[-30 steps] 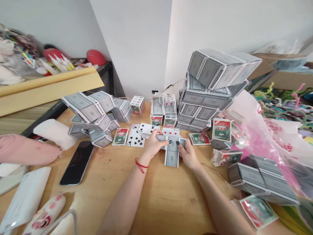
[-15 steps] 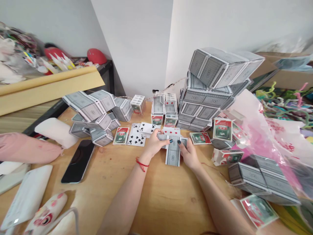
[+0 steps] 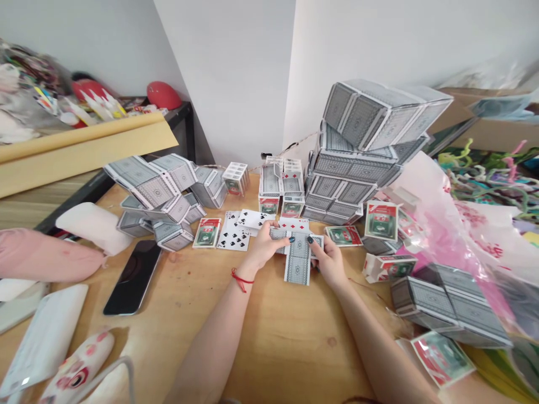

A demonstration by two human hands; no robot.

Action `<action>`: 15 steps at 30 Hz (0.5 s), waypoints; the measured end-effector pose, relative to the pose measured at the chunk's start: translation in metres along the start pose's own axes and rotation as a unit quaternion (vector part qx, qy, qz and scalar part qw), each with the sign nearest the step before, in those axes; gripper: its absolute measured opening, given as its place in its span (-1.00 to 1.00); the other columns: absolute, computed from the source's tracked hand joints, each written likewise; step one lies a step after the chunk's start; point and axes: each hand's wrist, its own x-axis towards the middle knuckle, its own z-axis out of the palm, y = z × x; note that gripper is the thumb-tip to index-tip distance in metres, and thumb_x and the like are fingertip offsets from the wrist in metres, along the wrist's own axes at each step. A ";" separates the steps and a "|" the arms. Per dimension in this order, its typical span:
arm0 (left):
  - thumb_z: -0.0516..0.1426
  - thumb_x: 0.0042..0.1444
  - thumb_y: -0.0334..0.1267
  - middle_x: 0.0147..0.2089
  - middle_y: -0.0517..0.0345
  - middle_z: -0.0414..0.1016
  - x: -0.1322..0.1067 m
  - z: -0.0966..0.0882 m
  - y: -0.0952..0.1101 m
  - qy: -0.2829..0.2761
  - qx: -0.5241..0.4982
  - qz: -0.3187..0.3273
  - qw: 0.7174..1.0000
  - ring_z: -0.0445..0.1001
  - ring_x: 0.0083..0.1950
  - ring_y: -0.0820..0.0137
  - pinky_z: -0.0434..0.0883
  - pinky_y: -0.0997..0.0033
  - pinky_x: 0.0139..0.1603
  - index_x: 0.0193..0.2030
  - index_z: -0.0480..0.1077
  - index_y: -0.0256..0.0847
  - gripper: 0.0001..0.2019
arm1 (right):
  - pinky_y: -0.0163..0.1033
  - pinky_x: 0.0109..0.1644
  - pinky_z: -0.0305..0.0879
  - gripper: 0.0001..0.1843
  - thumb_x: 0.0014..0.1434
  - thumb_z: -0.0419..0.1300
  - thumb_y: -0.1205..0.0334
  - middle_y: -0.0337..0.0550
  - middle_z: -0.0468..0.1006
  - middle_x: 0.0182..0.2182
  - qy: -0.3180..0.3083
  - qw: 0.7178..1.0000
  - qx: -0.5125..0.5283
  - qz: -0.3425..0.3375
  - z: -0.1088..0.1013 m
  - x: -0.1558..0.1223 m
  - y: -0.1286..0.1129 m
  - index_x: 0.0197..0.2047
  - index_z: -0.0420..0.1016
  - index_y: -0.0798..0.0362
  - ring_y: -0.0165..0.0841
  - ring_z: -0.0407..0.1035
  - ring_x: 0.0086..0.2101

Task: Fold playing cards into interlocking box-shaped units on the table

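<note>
At the middle of the wooden table (image 3: 278,342), both my hands grip a cross-shaped piece of grey-backed playing cards (image 3: 297,264). My left hand (image 3: 266,246), with a red string at the wrist, pinches its left arm. My right hand (image 3: 329,259) pinches its right arm. The piece's long leg lies on the table, pointing toward me. Face-up cards (image 3: 236,231) with black and red pips lie just beyond my left hand.
A tall stack of card-built blocks (image 3: 362,151) stands at the back right, a lower heap (image 3: 160,193) at the back left. Red-and-green card boxes (image 3: 381,220) lie scattered. A black phone (image 3: 133,278) rests at the left. Pink plastic (image 3: 446,235) and craft clutter fill the right.
The view has shifted slightly. My hands keep their hold on the card piece, with only small finger movements.
</note>
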 end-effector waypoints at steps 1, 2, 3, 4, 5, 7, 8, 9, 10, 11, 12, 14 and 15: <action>0.20 -0.16 -0.29 -0.32 0.25 0.30 0.000 0.000 0.000 0.002 -0.007 0.000 1.000 0.33 -0.31 0.47 0.28 0.49 -0.30 -0.19 0.14 -0.16 -0.62 | -0.39 -0.73 -0.02 -0.65 0.06 0.07 -0.09 -0.43 0.13 -0.78 -0.001 1.000 0.001 0.001 0.000 0.000 0.000 -0.49 0.13 0.00 -0.52 0.02 -0.76; 0.20 -0.15 -0.30 -0.30 0.23 0.31 0.000 0.001 0.000 0.008 -0.009 0.002 1.000 0.34 -0.29 0.46 0.28 0.47 -0.28 -0.18 0.14 -0.16 -0.61 | -0.38 -0.72 0.00 -0.65 0.06 0.07 -0.09 -0.42 0.15 -0.77 0.001 1.000 0.002 0.000 -0.001 0.000 0.001 -0.48 0.14 0.00 -0.51 0.04 -0.75; 0.20 -0.15 -0.30 -0.27 0.21 0.31 0.000 0.001 0.001 0.021 -0.003 0.008 1.000 0.34 -0.26 0.45 0.29 0.46 -0.26 -0.16 0.14 -0.16 -0.60 | -0.38 -0.71 0.04 -0.66 0.05 0.07 -0.10 -0.40 0.18 -0.74 0.005 1.000 0.001 -0.002 -0.001 0.001 0.003 -0.46 0.15 0.00 -0.50 0.06 -0.73; 0.21 -0.16 -0.29 -0.24 0.19 0.31 0.000 0.002 0.002 0.041 0.012 0.021 0.999 0.34 -0.23 0.44 0.29 0.45 -0.23 -0.15 0.14 -0.16 -0.59 | -0.36 -0.68 0.09 -0.66 0.05 0.07 -0.11 -0.37 0.23 -0.70 0.013 1.000 -0.001 -0.008 0.000 0.001 0.005 -0.45 0.17 0.00 -0.48 0.11 -0.70; 0.22 -0.16 -0.28 -0.21 0.18 0.30 -0.001 0.003 0.003 0.066 0.035 0.040 0.996 0.34 -0.19 0.42 0.28 0.44 -0.19 -0.15 0.16 -0.15 -0.58 | -0.35 -0.63 0.15 -0.66 0.04 0.07 -0.11 -0.33 0.28 -0.65 0.023 1.000 -0.005 -0.018 0.000 0.002 0.007 -0.43 0.18 0.00 -0.45 0.17 -0.65; 0.21 -0.14 -0.25 -0.17 0.15 0.30 -0.003 0.005 0.006 0.101 0.095 0.091 0.986 0.32 -0.12 0.38 0.24 0.40 -0.10 -0.17 0.20 -0.15 -0.63 | -0.30 -0.48 0.27 -0.67 0.05 0.06 -0.11 -0.24 0.38 -0.53 0.045 0.998 -0.019 -0.042 0.000 0.002 0.012 -0.39 0.23 0.01 -0.39 0.28 -0.51; 0.19 -0.11 -0.23 -0.15 0.13 0.30 -0.004 0.005 0.008 0.104 0.125 0.117 0.980 0.30 -0.09 0.36 0.22 0.39 -0.06 -0.18 0.23 -0.15 -0.68 | -0.27 -0.40 0.29 -0.67 0.06 0.05 -0.10 -0.21 0.40 -0.48 0.051 0.997 -0.027 -0.049 0.001 0.003 0.014 -0.36 0.24 0.01 -0.36 0.31 -0.45; 0.18 -0.08 -0.22 -0.15 0.12 0.30 -0.005 0.006 0.009 0.098 0.152 0.140 0.973 0.29 -0.07 0.35 0.20 0.37 -0.03 -0.20 0.25 -0.15 -0.72 | -0.24 -0.35 0.31 -0.68 0.07 0.04 -0.09 -0.20 0.41 -0.45 0.052 0.997 -0.032 -0.054 0.001 0.003 0.016 -0.34 0.26 0.01 -0.33 0.32 -0.40; 0.17 -0.06 -0.20 -0.14 0.11 0.30 -0.005 0.007 0.009 0.086 0.173 0.156 0.969 0.29 -0.06 0.34 0.19 0.36 -0.02 -0.20 0.27 -0.15 -0.74 | -0.21 -0.30 0.31 -0.68 0.08 0.03 -0.08 -0.18 0.41 -0.43 0.050 0.997 -0.033 -0.056 0.001 0.003 0.017 -0.31 0.26 0.01 -0.32 0.32 -0.37; 0.17 -0.06 -0.19 -0.14 0.10 0.30 -0.006 0.007 0.009 0.073 0.189 0.166 0.965 0.28 -0.05 0.33 0.19 0.35 -0.01 -0.20 0.28 -0.15 -0.74 | -0.19 -0.28 0.31 -0.69 0.09 0.03 -0.08 -0.17 0.41 -0.41 0.046 0.997 -0.031 -0.056 0.001 0.003 0.018 -0.29 0.26 0.00 -0.30 0.32 -0.36; 0.18 -0.07 -0.18 -0.13 0.09 0.29 -0.006 0.008 0.008 0.065 0.199 0.171 0.963 0.28 -0.05 0.32 0.20 0.35 -0.02 -0.20 0.29 -0.15 -0.72 | -0.18 -0.26 0.31 -0.69 0.10 0.02 -0.07 -0.16 0.41 -0.40 0.042 0.997 -0.027 -0.056 0.001 0.004 0.018 -0.27 0.26 0.00 -0.30 0.32 -0.35; 0.20 -0.10 -0.15 -0.13 0.09 0.27 -0.006 0.009 0.005 0.059 0.207 0.165 0.962 0.27 -0.07 0.31 0.21 0.34 -0.03 -0.18 0.28 -0.15 -0.67 | -0.16 -0.22 0.30 -0.69 0.10 0.02 -0.07 -0.16 0.42 -0.38 0.034 0.998 -0.018 -0.057 0.000 0.005 0.018 -0.25 0.26 -0.01 -0.29 0.31 -0.33; 0.21 -0.11 -0.14 -0.13 0.09 0.26 -0.006 0.010 0.003 0.058 0.207 0.159 0.964 0.27 -0.07 0.31 0.21 0.34 -0.04 -0.17 0.28 -0.15 -0.65 | -0.16 -0.21 0.29 -0.69 0.10 0.02 -0.07 -0.16 0.41 -0.37 0.035 0.998 -0.015 -0.057 0.000 0.005 0.019 -0.24 0.27 -0.01 -0.29 0.31 -0.32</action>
